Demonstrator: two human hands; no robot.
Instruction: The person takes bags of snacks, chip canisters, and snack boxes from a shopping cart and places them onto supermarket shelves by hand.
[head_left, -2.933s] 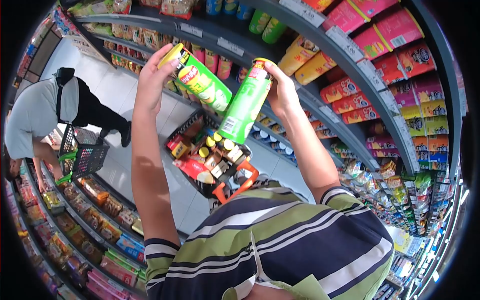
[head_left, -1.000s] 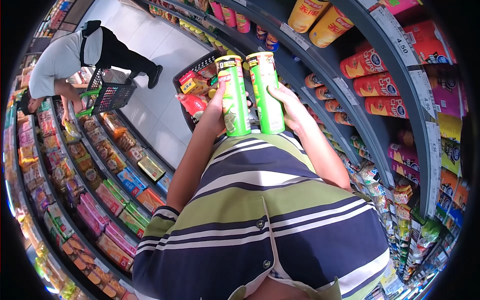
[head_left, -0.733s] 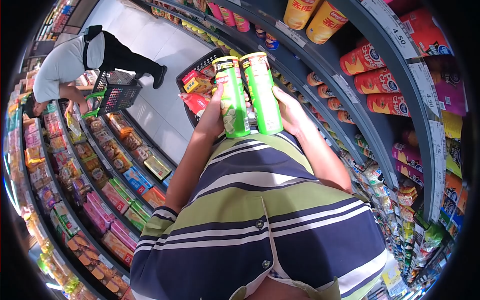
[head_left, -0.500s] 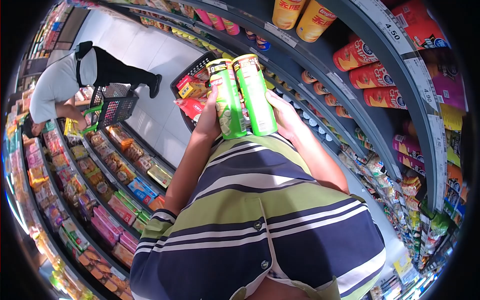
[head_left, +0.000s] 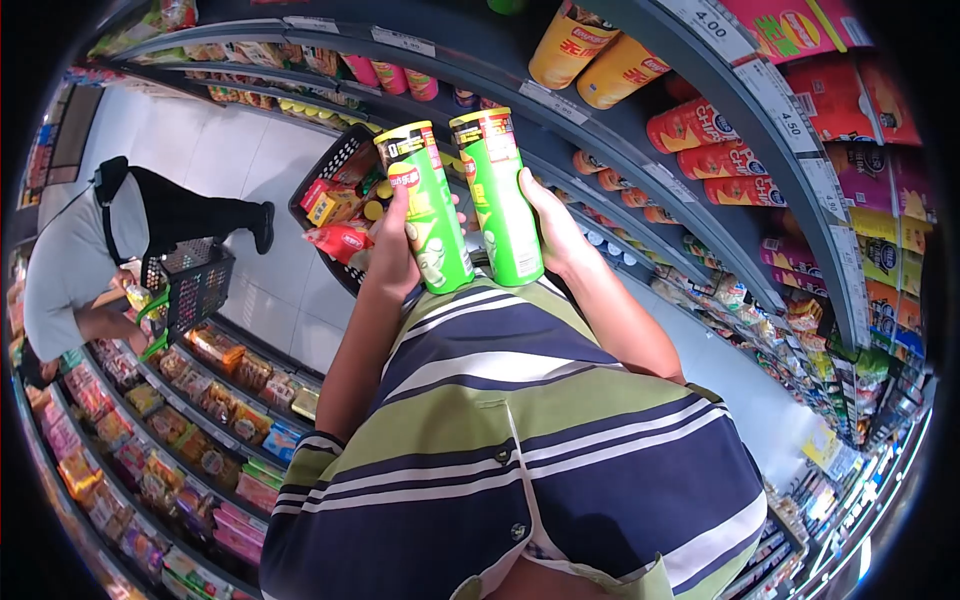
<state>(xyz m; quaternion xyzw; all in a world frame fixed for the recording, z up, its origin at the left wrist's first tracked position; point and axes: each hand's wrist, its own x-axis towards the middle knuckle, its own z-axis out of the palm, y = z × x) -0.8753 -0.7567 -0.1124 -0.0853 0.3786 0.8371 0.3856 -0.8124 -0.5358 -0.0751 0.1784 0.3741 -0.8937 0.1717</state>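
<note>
My left hand is closed round a green chip canister with a yellow lid. A second green chip canister is held by my right hand, its thumb along the right side. Both canisters stand nearly upright in front of my striped shirt, with a narrow gap between them. Behind them is a black shopping basket with several snack packs in it, among them a red bag. The canisters cover part of the basket.
Shelves at right carry orange canisters, red chip canisters and price labels. At left, a person in a white top bends over a snack shelf with a green-handled basket. Pale floor tiles run between the shelves.
The two canisters have moved slightly apart, and the left one has turned to show more of its front label. The view has shifted. The other person now has a yellow pack in hand.
</note>
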